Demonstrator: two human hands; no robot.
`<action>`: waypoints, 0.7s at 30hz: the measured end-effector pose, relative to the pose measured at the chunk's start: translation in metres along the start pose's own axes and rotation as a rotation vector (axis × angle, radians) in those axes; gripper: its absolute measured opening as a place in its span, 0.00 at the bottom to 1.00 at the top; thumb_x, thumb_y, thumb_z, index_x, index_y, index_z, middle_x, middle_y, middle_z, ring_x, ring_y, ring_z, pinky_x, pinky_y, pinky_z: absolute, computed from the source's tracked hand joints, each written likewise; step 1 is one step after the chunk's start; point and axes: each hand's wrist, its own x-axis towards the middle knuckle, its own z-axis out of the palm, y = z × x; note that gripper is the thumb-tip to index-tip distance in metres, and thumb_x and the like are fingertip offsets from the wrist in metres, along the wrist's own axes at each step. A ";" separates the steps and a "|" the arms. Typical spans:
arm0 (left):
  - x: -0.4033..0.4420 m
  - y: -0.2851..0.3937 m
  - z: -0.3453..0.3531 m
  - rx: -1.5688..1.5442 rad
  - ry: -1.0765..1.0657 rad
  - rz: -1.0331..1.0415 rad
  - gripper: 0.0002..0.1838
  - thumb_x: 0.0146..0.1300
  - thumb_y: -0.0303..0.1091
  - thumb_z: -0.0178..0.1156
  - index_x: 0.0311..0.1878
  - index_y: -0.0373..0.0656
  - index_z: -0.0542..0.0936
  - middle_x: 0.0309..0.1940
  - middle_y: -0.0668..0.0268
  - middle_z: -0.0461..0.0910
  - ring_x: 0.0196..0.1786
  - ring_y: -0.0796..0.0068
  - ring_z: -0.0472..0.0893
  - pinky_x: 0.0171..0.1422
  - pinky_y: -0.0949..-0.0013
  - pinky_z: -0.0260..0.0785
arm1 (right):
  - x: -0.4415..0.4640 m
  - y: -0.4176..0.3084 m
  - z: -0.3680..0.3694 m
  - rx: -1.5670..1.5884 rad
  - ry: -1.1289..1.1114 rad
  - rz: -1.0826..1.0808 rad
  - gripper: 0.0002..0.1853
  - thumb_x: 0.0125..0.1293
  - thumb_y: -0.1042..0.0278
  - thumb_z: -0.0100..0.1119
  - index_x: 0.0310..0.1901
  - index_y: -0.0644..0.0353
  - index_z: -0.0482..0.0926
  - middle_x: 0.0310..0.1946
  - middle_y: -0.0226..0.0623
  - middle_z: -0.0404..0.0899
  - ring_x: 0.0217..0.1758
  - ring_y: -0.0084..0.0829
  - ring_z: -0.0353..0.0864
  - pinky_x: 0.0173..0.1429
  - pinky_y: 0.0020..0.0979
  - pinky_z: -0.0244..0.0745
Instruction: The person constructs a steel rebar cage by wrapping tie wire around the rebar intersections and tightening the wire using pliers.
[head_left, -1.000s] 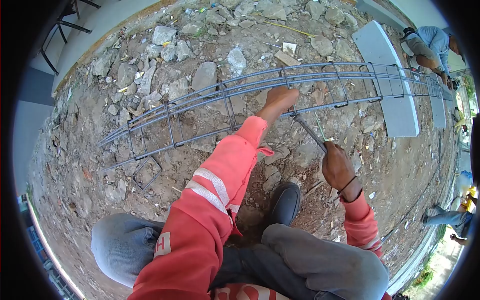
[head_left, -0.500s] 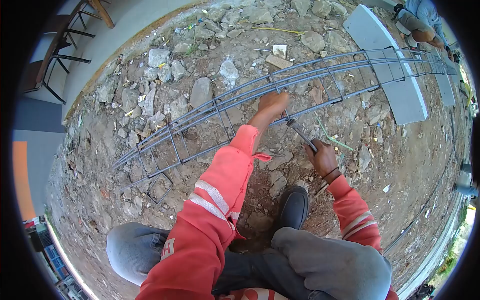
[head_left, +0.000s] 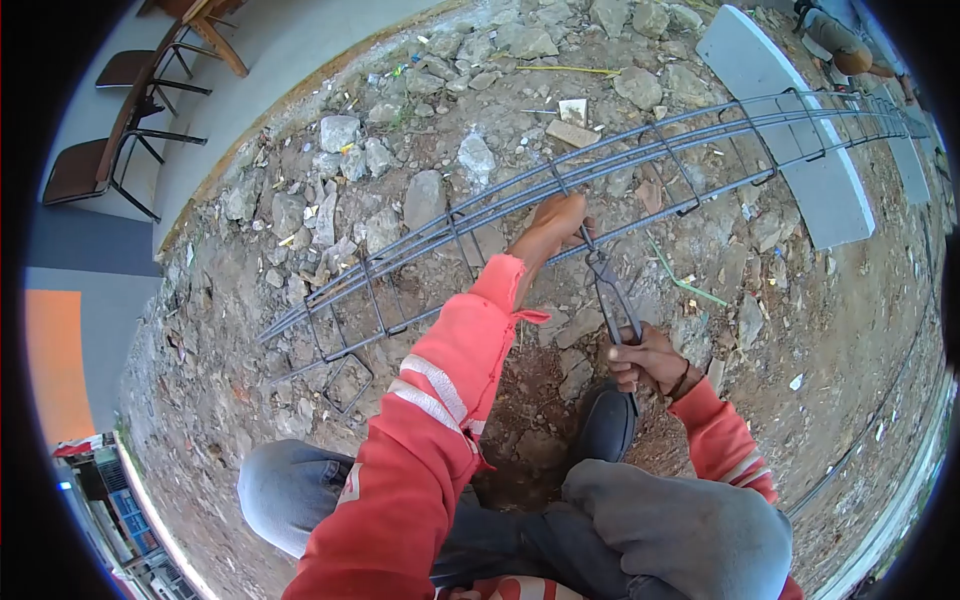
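Note:
A long rebar cage of thin steel bars and square stirrups crosses the view just above the ground. My left hand is closed around the cage beside a stirrup, its fingers partly hidden by the wrist and bars. In my right hand is a pair of pincers, gripped by the handles, which stand apart. The pincers' head points up to the cage's lower bar, close to my left fingers. Whether the jaws touch wire there is too small to tell.
Grey boards lie beneath the cage on the right, near another person at the far end. Rubble stones cover the ground beyond the cage. Chairs stand at upper left. My shoe is below the pincers.
My right hand has moved down, away from the cage, and turned its grip. The pincers' handles have spread apart. My left hand stays on the cage; the view has shifted slightly.

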 end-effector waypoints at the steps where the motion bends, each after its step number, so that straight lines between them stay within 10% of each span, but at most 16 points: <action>1: -0.002 0.001 -0.001 0.028 -0.022 0.008 0.19 0.68 0.33 0.41 0.55 0.28 0.67 0.44 0.47 0.78 0.39 0.58 0.83 0.44 0.56 0.82 | 0.003 0.011 -0.014 0.395 -0.297 0.045 0.13 0.68 0.63 0.66 0.34 0.55 0.69 0.22 0.21 0.63 0.21 0.17 0.65 0.24 0.24 0.62; 6: 0.004 -0.008 -0.002 0.088 0.007 0.099 0.17 0.64 0.33 0.44 0.46 0.28 0.74 0.41 0.51 0.81 0.40 0.61 0.84 0.46 0.57 0.81 | 0.001 0.009 0.000 0.214 -0.240 -0.011 0.11 0.69 0.64 0.63 0.37 0.56 0.69 0.22 0.24 0.67 0.21 0.22 0.71 0.23 0.26 0.65; 12: 0.011 -0.007 -0.003 0.055 0.030 0.112 0.17 0.60 0.34 0.52 0.42 0.28 0.78 0.37 0.55 0.82 0.37 0.63 0.85 0.43 0.62 0.79 | -0.028 0.003 0.036 -1.951 1.269 -0.547 0.27 0.67 0.59 0.60 0.61 0.68 0.68 0.35 0.46 0.82 0.35 0.47 0.84 0.40 0.49 0.77; 16: 0.002 -0.003 -0.002 0.169 0.070 0.101 0.16 0.54 0.40 0.55 0.29 0.32 0.80 0.26 0.57 0.81 0.30 0.65 0.81 0.34 0.60 0.72 | -0.033 -0.002 0.042 -1.717 1.171 -0.088 0.20 0.68 0.54 0.60 0.52 0.61 0.73 0.39 0.50 0.83 0.40 0.55 0.84 0.43 0.53 0.76; 21: -0.011 0.000 -0.005 0.135 0.044 0.188 0.16 0.53 0.39 0.55 0.25 0.32 0.79 0.25 0.57 0.82 0.29 0.65 0.82 0.33 0.60 0.73 | -0.011 0.006 0.002 -1.436 1.013 -0.201 0.30 0.66 0.42 0.64 0.23 0.66 0.75 0.18 0.51 0.77 0.23 0.51 0.80 0.31 0.50 0.70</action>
